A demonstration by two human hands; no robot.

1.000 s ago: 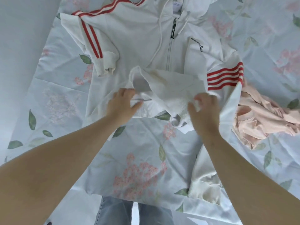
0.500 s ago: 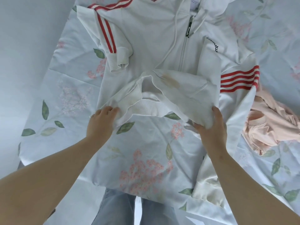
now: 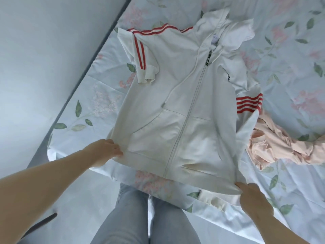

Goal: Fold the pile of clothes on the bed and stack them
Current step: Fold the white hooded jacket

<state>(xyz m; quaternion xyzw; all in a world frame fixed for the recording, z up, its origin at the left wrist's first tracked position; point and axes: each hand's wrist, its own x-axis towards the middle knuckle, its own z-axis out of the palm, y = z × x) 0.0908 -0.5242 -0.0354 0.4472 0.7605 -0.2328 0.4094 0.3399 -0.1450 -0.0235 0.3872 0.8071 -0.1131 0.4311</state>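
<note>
At the near edge of the bed (image 3: 79, 110): left hand (image 3: 105, 150) pinches one hem corner of the jacket (image 3: 175, 106) | right hand (image 3: 253, 196) grips the other corner | jacket lies flat, zipped, beyond both hands | pink top (image 3: 281, 148) crumpled beyond right hand | risk: uneven pull could skew hem; sleeve (image 3: 212, 199) tucked under beside right hand could bunch the fold

Bed (image 3: 299, 199): centre through 5 o'clock; pale blue sheet (image 3: 290, 81), pink blossoms, green leaves. Dark edge strip (image 3: 98, 55) running 8 to 12 o'clock. Floor (image 3: 44, 71): pale grey, 7 to 11 o'clock. Light: soft, even.
</note>
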